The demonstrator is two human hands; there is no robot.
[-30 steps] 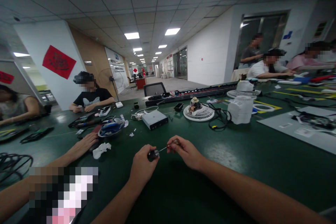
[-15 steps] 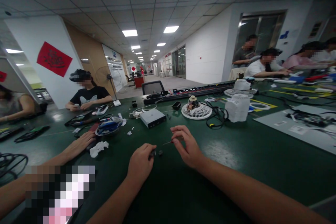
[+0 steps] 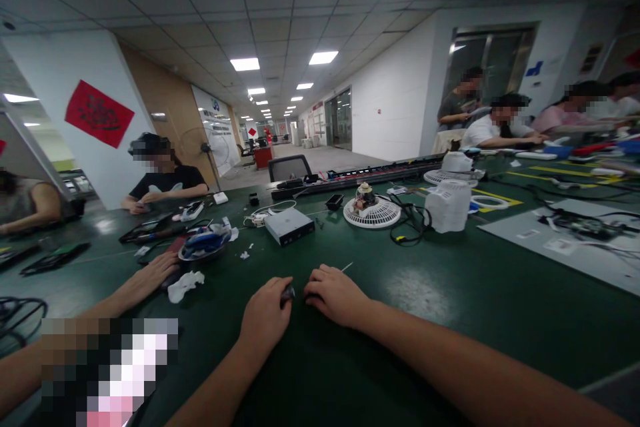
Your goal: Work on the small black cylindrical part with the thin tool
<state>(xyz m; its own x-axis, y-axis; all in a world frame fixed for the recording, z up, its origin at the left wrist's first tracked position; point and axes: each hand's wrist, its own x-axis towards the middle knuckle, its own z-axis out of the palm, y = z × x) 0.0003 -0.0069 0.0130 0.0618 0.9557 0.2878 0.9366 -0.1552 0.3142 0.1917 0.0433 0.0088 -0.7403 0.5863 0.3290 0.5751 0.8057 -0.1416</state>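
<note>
My left hand (image 3: 264, 315) rests on the green table (image 3: 450, 293) with its fingers curled round a small dark part (image 3: 287, 293) at the fingertips. My right hand (image 3: 334, 295) lies knuckles-up right beside it, fingers closed. A thin metal rod (image 3: 347, 267) sticks out past the right hand's knuckles. The fingertips of both hands almost touch over the dark part. What the right hand pinches underneath is hidden.
Another person's hand (image 3: 150, 277) lies at the left by a crumpled white tissue (image 3: 185, 285). Farther back are a grey box (image 3: 290, 225), a white fan grille (image 3: 373, 212), a white housing (image 3: 449, 207) and black cables (image 3: 410, 223). Several people sit around the table.
My hands held the dark part and rod raised and apart; now both have come down onto the table and closed together, the right hand turned knuckles-up.
</note>
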